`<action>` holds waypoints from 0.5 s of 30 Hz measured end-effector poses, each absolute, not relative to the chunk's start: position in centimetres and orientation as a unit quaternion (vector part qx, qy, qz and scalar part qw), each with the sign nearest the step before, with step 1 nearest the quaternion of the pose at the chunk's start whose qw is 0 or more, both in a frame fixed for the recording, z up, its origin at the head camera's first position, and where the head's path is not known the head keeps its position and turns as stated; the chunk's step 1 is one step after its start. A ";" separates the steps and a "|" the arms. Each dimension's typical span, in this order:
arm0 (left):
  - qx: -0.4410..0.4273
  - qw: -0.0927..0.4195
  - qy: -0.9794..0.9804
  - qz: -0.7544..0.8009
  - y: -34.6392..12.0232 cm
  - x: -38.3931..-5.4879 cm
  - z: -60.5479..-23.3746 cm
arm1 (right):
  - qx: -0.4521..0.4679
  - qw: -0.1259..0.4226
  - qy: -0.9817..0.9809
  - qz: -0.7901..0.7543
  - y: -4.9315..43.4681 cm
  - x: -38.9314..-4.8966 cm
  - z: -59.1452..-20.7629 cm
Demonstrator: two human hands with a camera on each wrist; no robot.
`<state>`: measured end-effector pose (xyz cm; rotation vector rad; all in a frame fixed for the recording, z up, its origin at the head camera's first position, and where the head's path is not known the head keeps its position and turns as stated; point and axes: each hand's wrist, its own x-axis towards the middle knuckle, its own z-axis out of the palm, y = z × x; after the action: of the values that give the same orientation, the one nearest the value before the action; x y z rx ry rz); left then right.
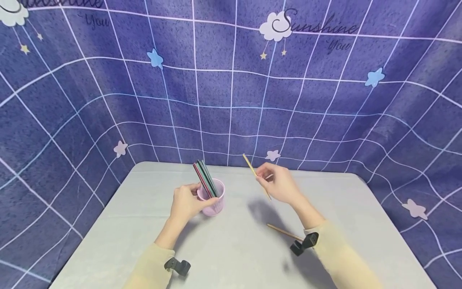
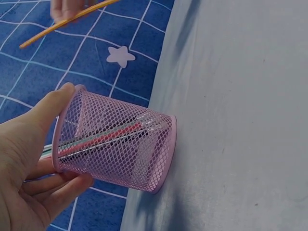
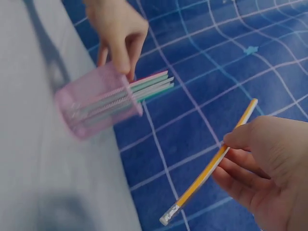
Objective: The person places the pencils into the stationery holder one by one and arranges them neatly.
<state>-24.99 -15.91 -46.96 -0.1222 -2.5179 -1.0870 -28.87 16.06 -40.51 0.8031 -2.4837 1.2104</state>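
My left hand (image 1: 185, 202) grips the rim of a pink mesh pencil cup (image 2: 115, 139), thumb on one side and fingers on the other. Several pencils (image 1: 205, 178) lean inside the cup, among them red, green and black ones, their upper ends sticking out past the rim. To the right of the cup, my right hand (image 1: 278, 182) pinches a yellow pencil (image 3: 202, 175) between thumb and fingers, held above the table. The pencil's eraser end (image 3: 169, 215) with its silvery band points down and away from the palm in the right wrist view.
Another pencil (image 1: 283, 232) lies on the pale tabletop (image 1: 231, 257) under the right wrist, partly hidden by a black wrist camera (image 1: 304, 243). A blue-purple curtain (image 1: 216, 92) with white lines, stars and clouds hangs behind and at both sides of the table.
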 end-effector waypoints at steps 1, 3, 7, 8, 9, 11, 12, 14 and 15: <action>-0.044 0.198 -0.900 -0.387 -15.9 -25.0 -47.0 | 0.275 0.134 -0.851 0.428 15.6 -28.9 -40.3; -0.045 0.198 -0.900 -0.385 -16.0 -25.0 -47.1 | 0.272 0.140 -0.840 0.449 14.7 -29.0 -39.7; -0.042 0.203 -0.901 -0.380 -16.1 -25.0 -47.1 | 0.271 0.145 -0.818 0.486 12.9 -29.2 -38.7; -0.043 0.204 -0.902 -0.379 -16.1 -25.0 -47.0 | 0.271 0.146 -0.813 0.494 12.4 -29.3 -38.5; -0.043 0.204 -0.902 -0.379 -16.1 -24.9 -47.0 | 0.272 0.146 -0.807 0.504 11.9 -29.3 -38.3; -0.046 0.204 -0.901 -0.380 -16.1 -24.9 -46.9 | 0.272 0.145 -0.797 0.519 10.9 -29.3 -38.2; -0.048 0.204 -0.901 -0.380 -16.1 -24.9 -46.9 | 0.271 0.145 -0.793 0.526 10.4 -29.3 -38.3; -0.051 0.203 -0.900 -0.382 -16.0 -24.9 -46.8 | 0.270 0.146 -0.786 0.537 9.5 -29.3 -38.4; -0.053 0.202 -0.900 -0.382 -15.9 -24.9 -46.8 | 0.270 0.149 -0.784 0.539 9.0 -29.4 -38.6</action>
<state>-24.94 -15.91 -46.81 -0.1466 -2.5128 -1.0670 -29.38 9.04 -38.57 0.7757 -2.2532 1.5504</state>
